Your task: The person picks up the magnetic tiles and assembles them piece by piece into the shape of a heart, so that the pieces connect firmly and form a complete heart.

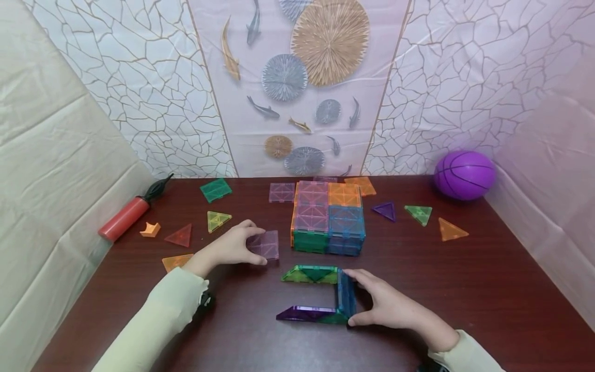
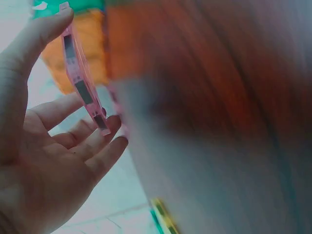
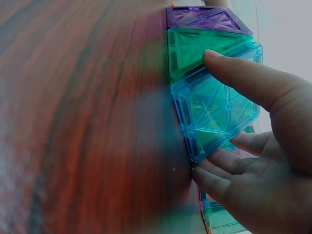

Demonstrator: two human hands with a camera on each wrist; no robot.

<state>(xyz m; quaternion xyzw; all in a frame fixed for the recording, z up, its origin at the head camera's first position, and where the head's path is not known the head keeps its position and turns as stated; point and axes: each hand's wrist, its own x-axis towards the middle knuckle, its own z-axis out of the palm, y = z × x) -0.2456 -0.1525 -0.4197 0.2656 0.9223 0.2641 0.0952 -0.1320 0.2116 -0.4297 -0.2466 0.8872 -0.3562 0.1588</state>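
My left hand [image 1: 232,245] pinches a pink square magnetic tile [image 1: 269,245] by its edges, between thumb and fingers; the left wrist view shows the tile [image 2: 80,80] edge-on. My right hand [image 1: 390,304] holds an upright blue square tile [image 1: 345,295], thumb at one edge and fingers at the other. From this blue tile two upright walls run leftward, forming a three-sided shape open to the left. One wall is green triangle tiles [image 1: 311,274]; the nearer one has a purple triangle tile [image 1: 304,313] and a green one [image 3: 187,51].
Behind stands a block of coloured tiles [image 1: 312,217]. Loose triangles lie around, such as a red one [image 1: 181,236] and a purple one [image 1: 386,211]. A red hand pump [image 1: 124,219] and orange crown piece [image 1: 150,230] lie left; a purple ball [image 1: 465,175] sits back right.
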